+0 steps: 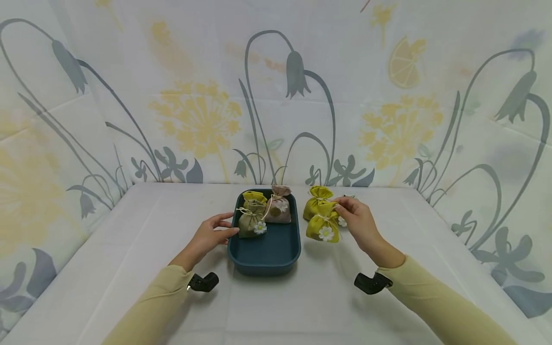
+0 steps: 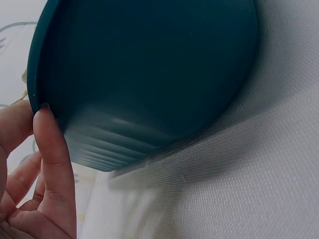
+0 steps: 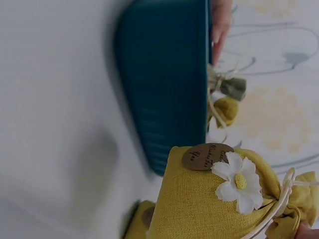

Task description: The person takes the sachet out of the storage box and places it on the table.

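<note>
My right hand (image 1: 361, 226) pinches the gathered neck of a yellow-green drawstring pouch (image 1: 318, 229). The pouch hangs above the table; in the right wrist view its white flower (image 3: 239, 182) and brown oval tag (image 3: 205, 156) show. On the other side, my left hand (image 1: 212, 235) grips the rim of a dark teal plastic bin (image 1: 265, 269) between thumb and fingers. Inside the bin, towards its far end, stand an olive pouch (image 1: 250, 225), a pinkish-brown pouch (image 1: 280, 211) and a yellow pouch (image 1: 254, 195) partly hidden behind the olive one.
Behind the held pouch stands another yellow pouch (image 1: 309, 210) on the white-covered table (image 1: 276, 311). A white flower (image 1: 342, 222) shows beside my right fingers, mostly covered. A flower-printed cloth (image 1: 276, 120) hangs at the table's back edge.
</note>
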A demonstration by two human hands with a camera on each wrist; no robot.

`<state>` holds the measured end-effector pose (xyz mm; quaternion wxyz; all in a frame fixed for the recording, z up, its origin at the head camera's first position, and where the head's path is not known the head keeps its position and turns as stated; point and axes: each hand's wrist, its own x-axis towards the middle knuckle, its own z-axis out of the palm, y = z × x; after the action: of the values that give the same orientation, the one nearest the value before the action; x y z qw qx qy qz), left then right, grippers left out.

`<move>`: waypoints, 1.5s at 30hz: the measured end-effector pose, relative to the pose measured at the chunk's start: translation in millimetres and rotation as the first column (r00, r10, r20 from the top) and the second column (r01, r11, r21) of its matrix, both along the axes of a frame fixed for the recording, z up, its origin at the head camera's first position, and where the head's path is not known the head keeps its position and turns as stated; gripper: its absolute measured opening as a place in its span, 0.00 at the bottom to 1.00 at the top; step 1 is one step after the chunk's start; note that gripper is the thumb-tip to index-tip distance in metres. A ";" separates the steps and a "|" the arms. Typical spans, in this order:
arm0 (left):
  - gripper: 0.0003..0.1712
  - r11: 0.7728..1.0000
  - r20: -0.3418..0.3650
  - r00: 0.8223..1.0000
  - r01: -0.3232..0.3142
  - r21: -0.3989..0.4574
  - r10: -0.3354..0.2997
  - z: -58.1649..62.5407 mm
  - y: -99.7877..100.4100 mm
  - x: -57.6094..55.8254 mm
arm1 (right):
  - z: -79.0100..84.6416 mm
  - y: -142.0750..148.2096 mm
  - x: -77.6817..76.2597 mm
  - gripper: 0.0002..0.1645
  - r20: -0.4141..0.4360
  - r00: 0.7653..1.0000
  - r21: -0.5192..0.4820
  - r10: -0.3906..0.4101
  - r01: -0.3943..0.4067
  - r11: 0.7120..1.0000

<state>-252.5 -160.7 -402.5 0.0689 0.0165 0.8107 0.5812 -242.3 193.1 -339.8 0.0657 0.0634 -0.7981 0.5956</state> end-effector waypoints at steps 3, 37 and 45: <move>0.34 1.000 0.006 1.000 -0.004 -0.003 0.004 -0.1 0.4 -0.3 | -7.6 2.5 -7.6 0.14 -0.006 1.000 0.003 -0.005 0.005 1.000; 0.34 1.000 0.008 1.000 -0.002 0.001 0.002 0.9 0.0 0.3 | -44.2 20.3 -42.7 0.20 0.055 0.995 0.142 -0.080 0.072 0.987; 0.34 1.000 0.007 1.000 -0.001 0.004 0.001 0.3 0.5 0.0 | -42.1 29.0 -36.7 0.23 0.069 0.996 0.131 -0.060 0.051 0.990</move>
<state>-252.6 -160.3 -402.2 0.0714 0.0145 0.8092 0.5830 -279.0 222.1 -381.9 0.0492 0.0235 -0.8382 0.5426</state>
